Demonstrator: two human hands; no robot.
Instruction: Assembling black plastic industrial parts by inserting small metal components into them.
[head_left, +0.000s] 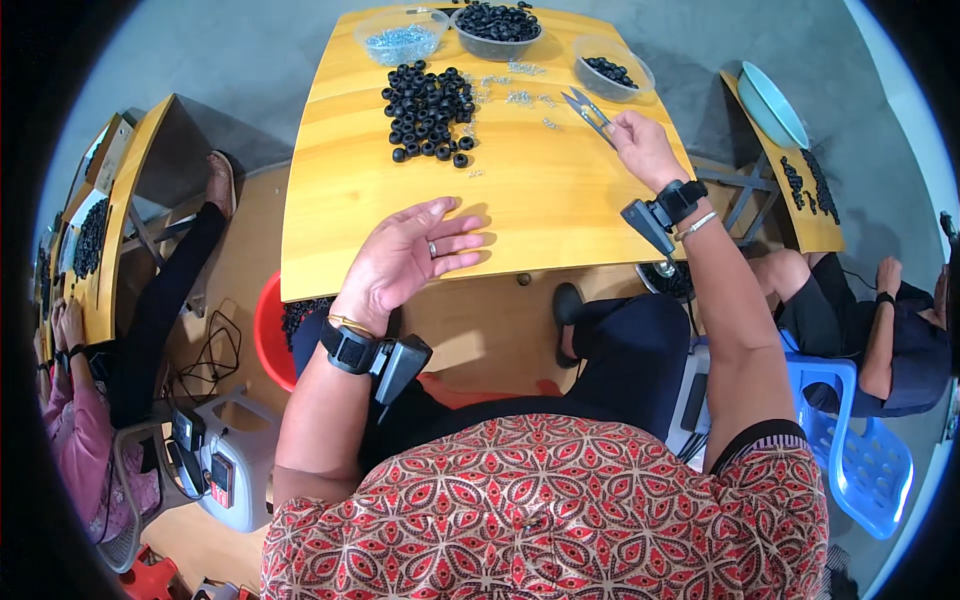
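Observation:
My right hand (pixel 645 148) is closed on a pair of small thread snips (pixel 588 112), blades pointing to the far left over the table. Palm turned up and fingers stretched apart, my left hand (pixel 420 245) hovers at the table's near edge with nothing in it. Beyond it lies a spread of round black parts with holes (pixel 425 110) on the yellow wooden table (pixel 540 215). Beside them, small silvery pieces (pixel 520 97) are scattered in little groups, between the black parts and the snips.
Along the far edge stand a clear tub of bluish clear pieces (pixel 400 42), a full bowl of black parts (pixel 497 28) and a bowl with fewer (pixel 612 75). A red tub (pixel 270 330) is below the table's left. People sit at side tables; a blue plastic chair (pixel 850 440) stands right.

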